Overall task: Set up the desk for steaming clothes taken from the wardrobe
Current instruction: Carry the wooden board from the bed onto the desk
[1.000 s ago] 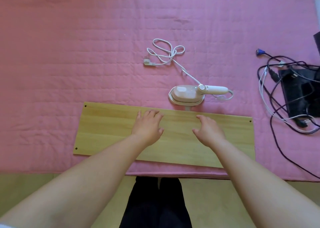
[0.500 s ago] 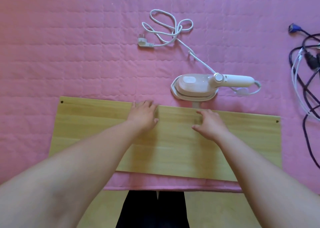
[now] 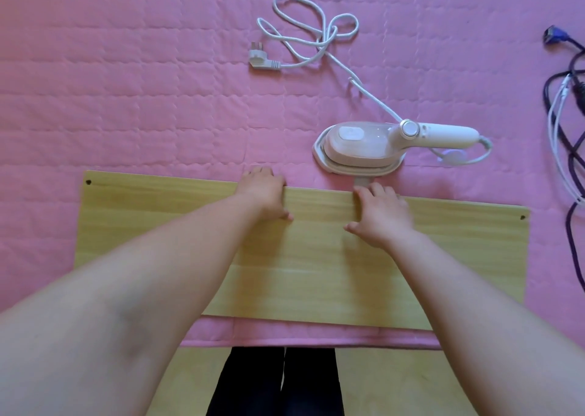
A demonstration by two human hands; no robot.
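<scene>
Pressing flat on wooden board (image 3: 316, 263): left hand (image 3: 264, 194), right hand (image 3: 378, 214), fingers relaxed, apart.

One wooden board (image 3: 316, 257) lies flat on one pink quilted bed (image 3: 126, 83). Two small holes show in the board, one at each far corner. Two hands are on it: one left hand (image 3: 264, 194) and one right hand (image 3: 381, 214), both at its far edge. One white handheld steamer (image 3: 373, 145) sits just beyond the board, with one white cord (image 3: 310, 36) looped behind it and one plug (image 3: 261, 58) at the cord's end. At the right edge lies a tangle of dark cables (image 3: 563, 115); how many, I cannot tell, though one blue connector (image 3: 552, 34) is plain.
</scene>
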